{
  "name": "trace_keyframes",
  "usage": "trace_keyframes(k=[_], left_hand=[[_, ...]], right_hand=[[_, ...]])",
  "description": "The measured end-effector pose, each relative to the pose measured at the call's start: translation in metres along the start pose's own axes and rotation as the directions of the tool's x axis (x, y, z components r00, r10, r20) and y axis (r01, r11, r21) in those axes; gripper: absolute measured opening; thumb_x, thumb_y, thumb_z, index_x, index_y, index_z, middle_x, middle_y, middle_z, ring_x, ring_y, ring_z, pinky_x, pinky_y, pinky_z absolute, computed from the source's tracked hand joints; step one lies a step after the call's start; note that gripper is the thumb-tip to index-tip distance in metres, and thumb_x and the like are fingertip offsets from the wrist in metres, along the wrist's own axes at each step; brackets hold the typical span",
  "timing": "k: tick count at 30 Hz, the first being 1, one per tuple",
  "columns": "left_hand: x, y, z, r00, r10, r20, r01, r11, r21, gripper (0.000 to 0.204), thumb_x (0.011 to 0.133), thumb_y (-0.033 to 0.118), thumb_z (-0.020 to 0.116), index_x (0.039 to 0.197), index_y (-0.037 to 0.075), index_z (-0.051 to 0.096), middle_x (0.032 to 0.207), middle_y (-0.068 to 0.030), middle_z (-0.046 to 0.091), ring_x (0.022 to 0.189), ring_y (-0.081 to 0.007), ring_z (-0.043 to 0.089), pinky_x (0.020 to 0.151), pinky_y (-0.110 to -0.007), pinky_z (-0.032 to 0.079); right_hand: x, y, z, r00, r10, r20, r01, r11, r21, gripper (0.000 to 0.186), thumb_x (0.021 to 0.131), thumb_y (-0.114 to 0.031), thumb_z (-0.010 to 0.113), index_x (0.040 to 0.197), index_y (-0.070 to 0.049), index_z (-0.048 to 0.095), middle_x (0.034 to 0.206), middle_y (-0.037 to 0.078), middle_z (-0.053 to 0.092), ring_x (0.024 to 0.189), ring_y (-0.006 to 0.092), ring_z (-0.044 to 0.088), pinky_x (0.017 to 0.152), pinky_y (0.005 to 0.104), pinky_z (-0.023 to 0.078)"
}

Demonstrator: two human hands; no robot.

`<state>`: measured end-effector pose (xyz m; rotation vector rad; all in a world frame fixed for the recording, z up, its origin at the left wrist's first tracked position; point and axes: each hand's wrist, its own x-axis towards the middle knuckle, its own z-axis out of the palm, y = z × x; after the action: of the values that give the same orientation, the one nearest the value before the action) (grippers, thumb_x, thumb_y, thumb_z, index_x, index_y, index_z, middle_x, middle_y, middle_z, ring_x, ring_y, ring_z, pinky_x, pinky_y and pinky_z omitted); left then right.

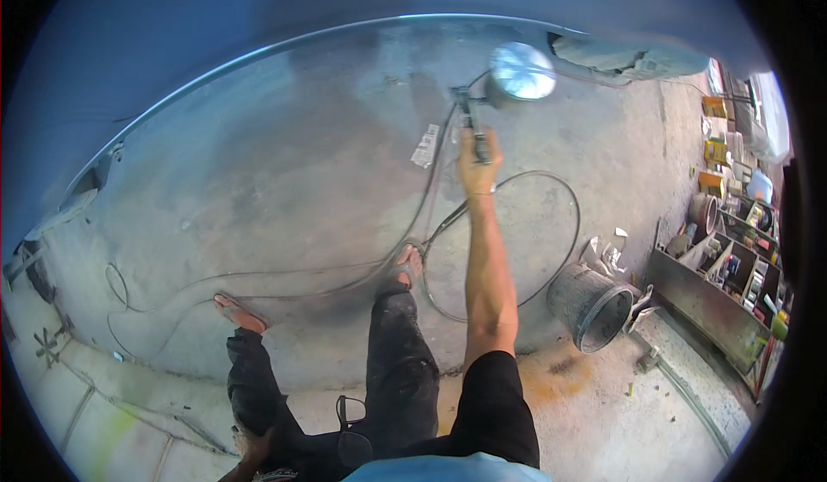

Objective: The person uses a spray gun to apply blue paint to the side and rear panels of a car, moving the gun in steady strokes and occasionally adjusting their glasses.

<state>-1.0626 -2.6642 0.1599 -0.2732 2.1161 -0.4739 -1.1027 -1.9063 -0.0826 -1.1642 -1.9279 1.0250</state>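
My right hand [479, 165], arm stretched forward, is closed around the handle of a spray gun [469, 107]. A shiny round metal cup [522, 72] is at the gun's right side. From the gun a dark hose [428, 189] trails down to the floor and loops around my right forearm's place in the view. Beyond the gun stretches a smooth blue-grey panel [258, 17] with a bright lower edge. At the lower left, my left hand [250, 447] is low beside my dark trousers; its fingers are too unclear to read.
A dirty bucket [594, 310] lies tilted at right, near a long open tool tray [715, 301] filled with small items. Yellow cans [715, 153] stand along the right side. Hose lines cross the floor around my sandalled feet [407, 267]. A paper scrap [425, 146] lies near the gun.
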Motion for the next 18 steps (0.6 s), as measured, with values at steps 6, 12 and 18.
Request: trace_keyframes(k=[6,12,18], left_hand=[[-0.002,0.018,-0.015,0.997,-0.049,0.055,0.046,0.997,0.066,0.129,0.066,0.052,0.083,0.154,0.004,0.001,0.148,-0.0369,0.027,0.138,-0.0505,0.029,0.114,-0.054,0.026],[-0.011,0.023,-0.013,0.993,-0.073,0.089,0.071,0.997,0.028,0.125,0.07,0.048,0.082,0.154,0.005,-0.001,0.15,-0.0353,0.026,0.138,-0.0498,0.028,0.114,-0.057,0.025],[-0.017,0.026,-0.037,0.997,-0.018,0.072,0.022,0.998,-0.055,0.12,0.072,0.05,0.08,0.153,0.006,0.004,0.144,-0.0326,0.034,0.133,-0.0493,0.036,0.111,-0.054,0.032]], right_hand=[[0.053,0.027,-0.117,0.894,0.317,-0.317,-0.247,0.939,0.241,0.033,0.099,-0.032,0.058,0.093,0.001,0.058,0.068,0.005,0.058,0.041,0.0133,0.055,0.037,0.0257,0.042],[0.035,-0.01,-0.102,0.831,0.346,-0.436,-0.279,0.936,0.213,0.028,0.096,-0.022,0.063,0.1,0.006,0.058,0.073,0.008,0.061,0.041,0.0141,0.055,0.038,0.0271,0.042],[-0.061,-0.087,-0.006,0.973,0.23,-0.018,-0.217,0.938,0.272,0.02,0.096,-0.018,0.062,0.103,0.001,0.06,0.075,0.008,0.061,0.05,0.0131,0.057,0.045,0.0274,0.045]])
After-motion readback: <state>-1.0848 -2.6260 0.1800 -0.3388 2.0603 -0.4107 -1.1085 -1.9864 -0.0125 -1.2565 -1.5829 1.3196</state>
